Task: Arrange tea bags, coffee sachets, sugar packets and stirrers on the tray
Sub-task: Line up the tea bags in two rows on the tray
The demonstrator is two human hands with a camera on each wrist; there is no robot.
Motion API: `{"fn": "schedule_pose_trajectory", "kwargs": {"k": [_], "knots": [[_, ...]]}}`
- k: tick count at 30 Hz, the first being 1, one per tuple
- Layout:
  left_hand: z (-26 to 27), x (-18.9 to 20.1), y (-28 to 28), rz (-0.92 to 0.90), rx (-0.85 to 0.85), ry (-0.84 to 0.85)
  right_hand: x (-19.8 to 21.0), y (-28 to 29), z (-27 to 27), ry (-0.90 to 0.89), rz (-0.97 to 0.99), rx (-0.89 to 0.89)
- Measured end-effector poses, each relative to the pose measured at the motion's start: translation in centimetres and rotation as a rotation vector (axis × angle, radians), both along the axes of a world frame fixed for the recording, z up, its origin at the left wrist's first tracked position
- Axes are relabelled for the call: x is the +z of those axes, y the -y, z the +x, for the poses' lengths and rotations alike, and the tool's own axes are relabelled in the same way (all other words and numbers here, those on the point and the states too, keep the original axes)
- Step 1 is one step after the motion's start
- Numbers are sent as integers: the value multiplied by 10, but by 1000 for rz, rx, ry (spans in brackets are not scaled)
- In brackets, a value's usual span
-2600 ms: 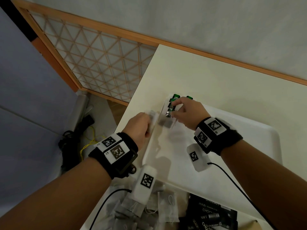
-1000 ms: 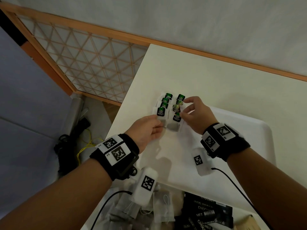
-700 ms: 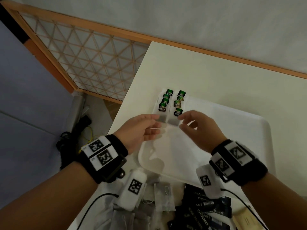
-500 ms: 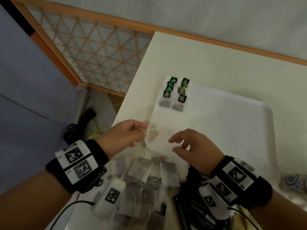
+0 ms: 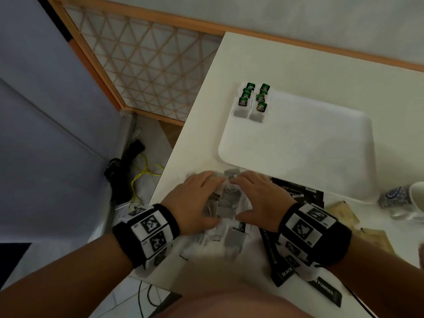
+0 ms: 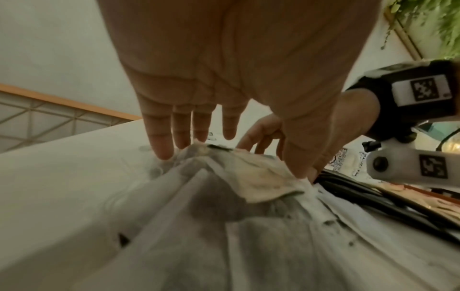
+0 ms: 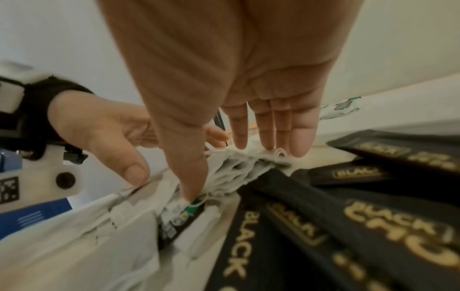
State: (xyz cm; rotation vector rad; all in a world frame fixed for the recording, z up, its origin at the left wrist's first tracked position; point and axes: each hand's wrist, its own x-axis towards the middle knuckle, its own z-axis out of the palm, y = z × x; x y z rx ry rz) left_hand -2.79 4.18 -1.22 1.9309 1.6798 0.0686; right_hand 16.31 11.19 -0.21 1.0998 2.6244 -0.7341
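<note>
Two short rows of green-tagged tea bags lie in the far left corner of the white tray. Just in front of the tray sits a loose pile of tea bags. My left hand and right hand flank that pile with straight fingers, their fingertips almost meeting at its far end. In the left wrist view my fingers and thumb touch the pile. The right wrist view shows my right thumb pressing on the bags. Neither hand lifts a bag.
Black coffee sachets lie to the right of the pile and under my right wrist. Brown packets and a patterned cup sit at the right. The table's left edge runs close to my left hand.
Both hands have left the tea bag rows on the tray and come back toward me. They now rest on the loose pile in front of the tray.
</note>
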Motion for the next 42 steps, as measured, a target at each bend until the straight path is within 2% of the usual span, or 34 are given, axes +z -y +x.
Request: {"fn": "schedule_pose_trajectory", "kwargs": {"k": [8, 16, 23, 31, 35, 42], "knots": [[10, -7, -6, -14, 21, -107, -5, 13, -14, 97, 64, -2], [14, -7, -15, -85, 169, 101, -3, 15, -18, 108, 26, -95], [10, -8, -20, -72, 190, 175, -2, 9, -16, 45, 10, -165], [9, -7, -21, -70, 235, 243, -2, 1, -19, 87, -43, -227], [7, -6, -22, -84, 228, 219, -2, -10, -16, 73, -98, -249], [6, -4, -26, -117, 232, 256, 24, -27, 0, -60, -141, -350]]}}
